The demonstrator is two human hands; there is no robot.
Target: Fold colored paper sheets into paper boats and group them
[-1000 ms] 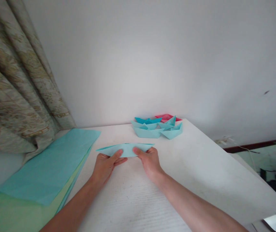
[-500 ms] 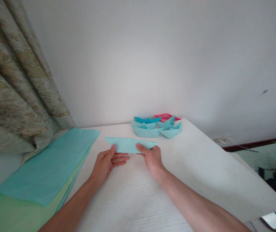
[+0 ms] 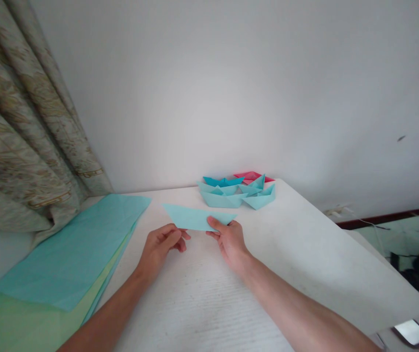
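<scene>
A folded light-blue paper boat (image 3: 190, 218), flattened into a long shape with slanted ends, is held up over the white table. My right hand (image 3: 229, 239) pinches its right half, thumb across the front face and fingers behind and below. Just under the paper's lower left edge is my left hand (image 3: 163, 244), its fingers loosely curled and apart, the thumb off the paper. Whether its index finger touches the paper's back, I cannot tell.
Several folded paper boats, light-blue (image 3: 224, 199), darker blue (image 3: 224, 182) and pink (image 3: 253, 177), stand near the wall. Large blue paper sheets (image 3: 80, 244) over green paper (image 3: 18, 322) lie at left beside a patterned curtain (image 3: 29, 137). A phone-like object (image 3: 412, 332) is at lower right.
My left thumb has come off the paper's front, and the left fingers have curled in. The paper's left end now slants more, while my right hand keeps its pinch.
</scene>
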